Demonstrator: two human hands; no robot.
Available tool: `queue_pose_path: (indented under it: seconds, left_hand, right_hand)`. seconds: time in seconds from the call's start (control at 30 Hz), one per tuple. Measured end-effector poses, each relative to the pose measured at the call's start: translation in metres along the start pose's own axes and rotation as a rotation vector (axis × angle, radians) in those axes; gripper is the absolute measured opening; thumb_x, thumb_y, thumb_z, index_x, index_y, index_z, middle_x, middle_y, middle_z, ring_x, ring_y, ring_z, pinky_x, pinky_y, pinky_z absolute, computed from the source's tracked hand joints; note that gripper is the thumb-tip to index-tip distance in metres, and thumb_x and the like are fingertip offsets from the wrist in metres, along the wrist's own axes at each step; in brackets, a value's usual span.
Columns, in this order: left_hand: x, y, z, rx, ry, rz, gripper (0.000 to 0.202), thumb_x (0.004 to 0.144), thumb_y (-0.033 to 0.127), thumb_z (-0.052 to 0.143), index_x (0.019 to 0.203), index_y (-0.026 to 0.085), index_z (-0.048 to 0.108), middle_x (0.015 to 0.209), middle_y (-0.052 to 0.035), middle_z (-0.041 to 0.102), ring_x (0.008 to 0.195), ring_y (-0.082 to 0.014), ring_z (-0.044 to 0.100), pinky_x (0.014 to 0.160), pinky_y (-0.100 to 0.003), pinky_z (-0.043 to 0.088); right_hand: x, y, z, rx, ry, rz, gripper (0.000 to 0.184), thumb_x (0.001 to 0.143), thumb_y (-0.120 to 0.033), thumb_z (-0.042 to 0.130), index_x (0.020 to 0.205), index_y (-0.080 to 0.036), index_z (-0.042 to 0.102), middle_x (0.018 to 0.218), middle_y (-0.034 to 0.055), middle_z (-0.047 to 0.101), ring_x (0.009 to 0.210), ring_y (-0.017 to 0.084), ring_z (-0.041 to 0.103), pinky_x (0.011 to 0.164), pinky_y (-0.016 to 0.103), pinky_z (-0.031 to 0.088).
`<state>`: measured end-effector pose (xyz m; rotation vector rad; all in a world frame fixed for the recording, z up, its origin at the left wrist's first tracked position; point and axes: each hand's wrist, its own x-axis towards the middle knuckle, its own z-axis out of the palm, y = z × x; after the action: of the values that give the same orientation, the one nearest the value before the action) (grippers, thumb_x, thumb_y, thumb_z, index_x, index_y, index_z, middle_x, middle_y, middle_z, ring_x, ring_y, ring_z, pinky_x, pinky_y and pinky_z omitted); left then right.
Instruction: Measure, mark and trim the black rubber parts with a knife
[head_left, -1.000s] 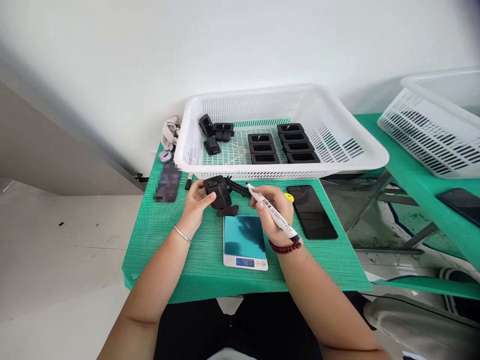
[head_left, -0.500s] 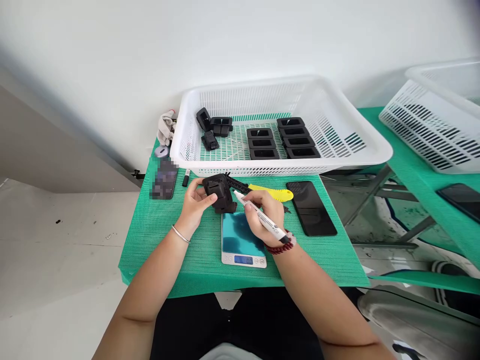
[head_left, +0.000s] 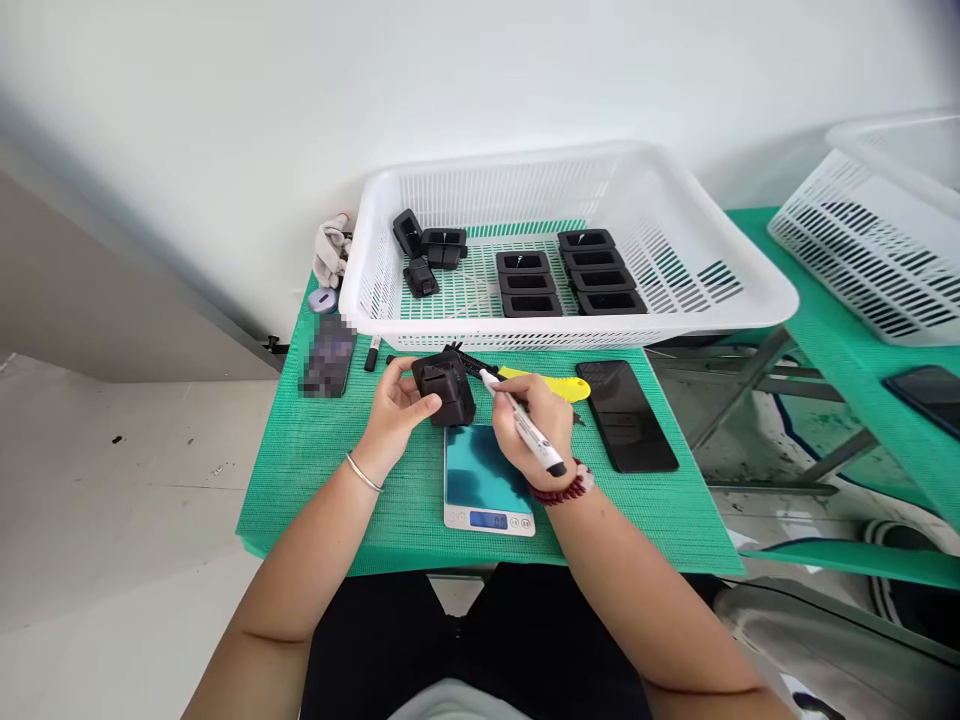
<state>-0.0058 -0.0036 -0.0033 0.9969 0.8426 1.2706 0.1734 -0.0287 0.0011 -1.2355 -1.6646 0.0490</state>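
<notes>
My left hand (head_left: 396, 410) grips a black plastic part (head_left: 448, 388) and holds it just above the green mat, behind the small digital scale (head_left: 487, 478). My right hand (head_left: 534, 420) is closed around a white marker pen (head_left: 523, 424), its tip pointing at the right side of the black part. A yellow utility knife (head_left: 551, 385) lies just behind my right hand. The scale's pan has nothing on it.
A white plastic basket (head_left: 675, 260) at the back holds several black parts (head_left: 570, 280). A black phone (head_left: 626, 413) lies right of my hand, another phone (head_left: 328, 355) at left with a glove (head_left: 330, 250). A second basket (head_left: 877, 240) sits on the right table.
My right hand has turned the marker and brought its tip leftward to the black part. My left hand has lifted and tilted the part slightly.
</notes>
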Motion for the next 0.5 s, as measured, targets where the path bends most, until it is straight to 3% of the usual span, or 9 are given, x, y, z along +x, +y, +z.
queue_pose_path:
  seconds: [0.13,0.37,0.5]
  left_hand:
    - [0.0009,0.0022,0.0006,-0.085,0.054,-0.028,0.042,0.061,0.037,0.083,0.090,0.023,0.056,0.083,0.0001,0.065,0.074,-0.0153,0.064,0.058,-0.024,0.052]
    - [0.0012,0.0069,0.0001,-0.235,0.027,-0.098,0.041,0.060,0.025,0.082,0.093,0.021,0.058,0.093,-0.0009,0.065,0.085,-0.0164,0.065,0.071,-0.029,0.056]
    - [0.0010,0.0080,-0.0027,-0.245,0.029,-0.089,0.035,0.062,0.025,0.079,0.092,0.022,0.060,0.093,-0.0020,0.066,0.087,-0.0174,0.065,0.074,-0.031,0.056]
  right_hand:
    - [0.0000,-0.0023,-0.0009,0.020,0.012,0.031,0.006,0.084,-0.023,0.053,0.091,-0.022,0.054,0.069,0.0002,0.065,0.054,0.015,0.060,0.051,0.029,0.049]
    - [0.0019,-0.0055,-0.0019,0.131,-0.072,-0.064,0.021,0.084,-0.022,0.057,0.105,-0.025,0.055,0.089,0.0020,0.071,0.081,0.019,0.069,0.074,0.035,0.056]
    - [-0.0034,-0.0040,-0.0044,0.082,0.081,-0.060,0.011,0.084,-0.024,0.056,0.095,-0.024,0.057,0.079,0.0012,0.071,0.063,0.016,0.067,0.057,0.029,0.053]
